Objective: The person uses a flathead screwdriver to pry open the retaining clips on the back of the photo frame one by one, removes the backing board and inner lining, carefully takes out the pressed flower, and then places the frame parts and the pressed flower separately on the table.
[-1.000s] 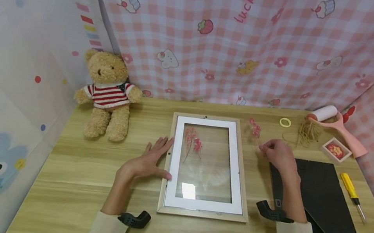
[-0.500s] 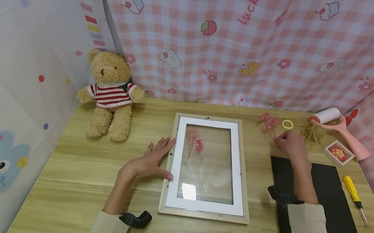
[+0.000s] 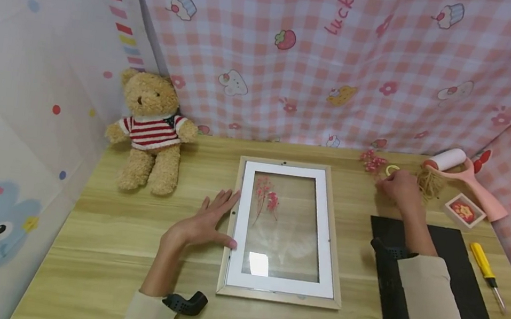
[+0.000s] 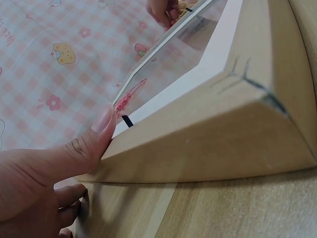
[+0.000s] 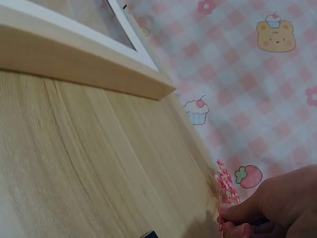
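Left hand flat, fingers straight, thumb pressed against left edge of picture frame (more pink flowers under its glass). Right hand near table's far edge, fingers pinching stem of pink flower sprig, just beside yellow ring and straw bundle. Bare wood between frame and black board.

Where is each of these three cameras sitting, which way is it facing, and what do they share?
Head: above, looking down at the table; both forearms show.
Left wrist: low at the picture frame; left hand touches its edge.
Right wrist: low over the wood; right hand pinches a pink flower sprig.
Shared: all three show the frame; head and right wrist show the sprig.
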A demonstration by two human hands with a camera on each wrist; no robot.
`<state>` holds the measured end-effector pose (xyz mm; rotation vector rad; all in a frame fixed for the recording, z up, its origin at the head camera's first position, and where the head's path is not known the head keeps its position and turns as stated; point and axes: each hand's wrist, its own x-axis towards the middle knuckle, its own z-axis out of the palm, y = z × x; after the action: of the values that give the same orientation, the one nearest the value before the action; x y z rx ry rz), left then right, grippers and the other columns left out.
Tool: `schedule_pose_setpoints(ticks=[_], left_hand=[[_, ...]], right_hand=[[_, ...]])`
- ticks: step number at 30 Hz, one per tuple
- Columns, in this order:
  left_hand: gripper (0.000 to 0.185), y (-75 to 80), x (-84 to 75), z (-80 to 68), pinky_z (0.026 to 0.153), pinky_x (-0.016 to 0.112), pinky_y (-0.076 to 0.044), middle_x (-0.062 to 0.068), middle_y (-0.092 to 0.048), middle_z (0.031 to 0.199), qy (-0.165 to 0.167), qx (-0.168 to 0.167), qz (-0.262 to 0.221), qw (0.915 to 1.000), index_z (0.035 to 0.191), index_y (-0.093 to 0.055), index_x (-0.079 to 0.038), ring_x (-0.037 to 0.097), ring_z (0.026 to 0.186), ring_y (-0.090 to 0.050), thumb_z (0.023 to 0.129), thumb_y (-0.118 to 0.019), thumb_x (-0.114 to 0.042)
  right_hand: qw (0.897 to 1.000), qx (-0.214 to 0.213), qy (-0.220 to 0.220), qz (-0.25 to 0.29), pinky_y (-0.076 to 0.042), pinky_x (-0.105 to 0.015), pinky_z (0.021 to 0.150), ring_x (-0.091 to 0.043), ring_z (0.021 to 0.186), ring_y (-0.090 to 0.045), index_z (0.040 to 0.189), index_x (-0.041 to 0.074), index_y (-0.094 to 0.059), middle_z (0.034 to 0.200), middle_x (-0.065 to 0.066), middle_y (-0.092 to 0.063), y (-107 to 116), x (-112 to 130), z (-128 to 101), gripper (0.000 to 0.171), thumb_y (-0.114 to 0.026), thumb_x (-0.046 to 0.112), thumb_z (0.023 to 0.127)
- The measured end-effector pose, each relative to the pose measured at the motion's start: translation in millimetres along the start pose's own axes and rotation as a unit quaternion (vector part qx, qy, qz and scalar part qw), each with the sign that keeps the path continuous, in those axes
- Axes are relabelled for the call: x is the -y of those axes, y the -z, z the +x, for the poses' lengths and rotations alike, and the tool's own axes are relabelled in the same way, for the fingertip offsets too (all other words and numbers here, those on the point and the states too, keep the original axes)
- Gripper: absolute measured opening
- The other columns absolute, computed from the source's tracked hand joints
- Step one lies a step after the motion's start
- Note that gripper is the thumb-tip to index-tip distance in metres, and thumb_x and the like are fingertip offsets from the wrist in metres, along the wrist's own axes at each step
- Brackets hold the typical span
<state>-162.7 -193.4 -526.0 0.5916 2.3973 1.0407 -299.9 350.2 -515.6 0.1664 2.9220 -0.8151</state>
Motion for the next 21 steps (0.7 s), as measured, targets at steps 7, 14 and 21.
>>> schedule_pose_setpoints(ticks=[7,14,21], left_hand=[[0.133,1.7,-9.6,-4.2,0.137,0.054,0.015,0.01,0.007,0.185,0.002,-0.002,0.006,1.0,0.178,0.0,-0.027,0.027,0.171,0.014,0.085,-0.09,-0.058],[0.13,5.1,-23.4,-9.0,0.138,0.053,0.013,0.013,0.006,0.185,0.011,-0.001,0.018,0.9998,0.179,-0.001,-0.022,0.029,0.172,0.013,0.088,-0.09,-0.05],[0.13,5.6,-25.6,-9.3,0.137,0.053,0.013,0.013,0.007,0.185,0.016,0.002,0.02,0.9997,0.178,0.0,-0.021,0.031,0.171,0.013,0.088,-0.09,-0.047]], right_hand=[[1.0,0.01,-0.02,-0.02,-0.046,-0.036,0.056,-0.025,0.064,-0.057,0.08,-0.003,-0.077,0.074,-0.015,-0.07,22.1,41.2,-28.7,0.032,-0.072,0.021,0.1],[0.999,0.011,-0.013,-0.037,-0.044,-0.033,0.056,-0.022,0.062,-0.054,0.084,-0.011,-0.077,0.069,-0.012,-0.067,26.8,51.5,-37.1,0.033,-0.072,0.017,0.102],[1.0,0.0,0.019,-0.017,-0.039,-0.032,0.052,-0.018,0.055,-0.048,0.062,0.005,-0.066,0.056,0.0,-0.054,17.6,40.0,-36.3,0.041,-0.072,0.019,0.1]])
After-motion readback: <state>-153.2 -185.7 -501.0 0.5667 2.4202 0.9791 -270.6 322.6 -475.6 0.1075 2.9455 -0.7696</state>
